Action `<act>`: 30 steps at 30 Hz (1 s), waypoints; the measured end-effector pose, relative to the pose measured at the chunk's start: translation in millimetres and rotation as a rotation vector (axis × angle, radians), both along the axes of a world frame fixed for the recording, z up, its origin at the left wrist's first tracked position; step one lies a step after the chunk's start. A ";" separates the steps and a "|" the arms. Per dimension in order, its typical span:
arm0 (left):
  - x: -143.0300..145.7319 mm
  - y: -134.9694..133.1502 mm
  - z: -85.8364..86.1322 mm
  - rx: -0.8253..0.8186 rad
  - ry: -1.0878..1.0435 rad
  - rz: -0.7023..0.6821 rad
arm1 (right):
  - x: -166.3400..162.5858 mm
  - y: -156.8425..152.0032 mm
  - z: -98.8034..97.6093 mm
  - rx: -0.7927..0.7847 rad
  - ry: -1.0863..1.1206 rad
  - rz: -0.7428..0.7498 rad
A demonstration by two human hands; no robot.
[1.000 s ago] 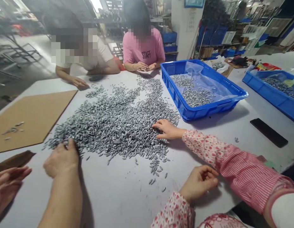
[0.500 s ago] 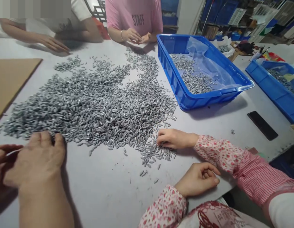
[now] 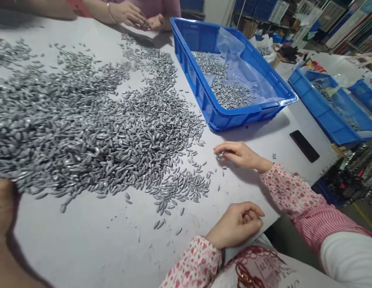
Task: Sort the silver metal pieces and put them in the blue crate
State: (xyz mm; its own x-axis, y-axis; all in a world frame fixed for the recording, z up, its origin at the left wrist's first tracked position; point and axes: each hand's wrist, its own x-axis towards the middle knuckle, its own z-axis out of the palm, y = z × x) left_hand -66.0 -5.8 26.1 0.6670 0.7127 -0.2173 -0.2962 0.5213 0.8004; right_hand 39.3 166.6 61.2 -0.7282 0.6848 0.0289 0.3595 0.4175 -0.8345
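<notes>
A large spread of small silver-grey seed-shaped pieces (image 3: 113, 132) covers the left and middle of the pale grey table (image 3: 83, 240). My right hand (image 3: 241, 155) lies just right of the pile's edge, fingers curled, with a small glint at the fingertips that looks like one piece (image 3: 219, 157). Lower down, my left hand (image 3: 235, 226) rests curled on the table's near edge, touching no pieces. Both wrists wear pink floral sleeves. A co-worker's hand (image 3: 2, 206) sits at the pile's lower left edge, and another person's hands (image 3: 130, 15) meet at the far edge.
A blue plastic crate (image 3: 204, 96) lined with clear plastic holds more pieces, right of the pile. Farther right are a black phone (image 3: 304, 146) lying on the table and a second blue crate (image 3: 320, 104). Shelves and boxes stand behind.
The view has swung down and left, so the scene sits shifted. My right hand has drawn back out of the pile's lower edge to the right. The co-worker's hand has slid toward the left border.
</notes>
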 end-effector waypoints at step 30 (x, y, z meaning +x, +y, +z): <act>3.6 -6.2 -9.0 0.120 0.011 -0.133 | -5.5 -14.8 8.6 0.338 -0.122 0.186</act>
State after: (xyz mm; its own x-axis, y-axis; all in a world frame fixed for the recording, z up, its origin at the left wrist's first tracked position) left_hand -62.4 -12.0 17.1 0.7552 0.6395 -0.1442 -0.2217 0.4561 0.8618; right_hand 33.8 151.8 69.8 -0.8507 0.5080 0.1352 0.3402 0.7282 -0.5950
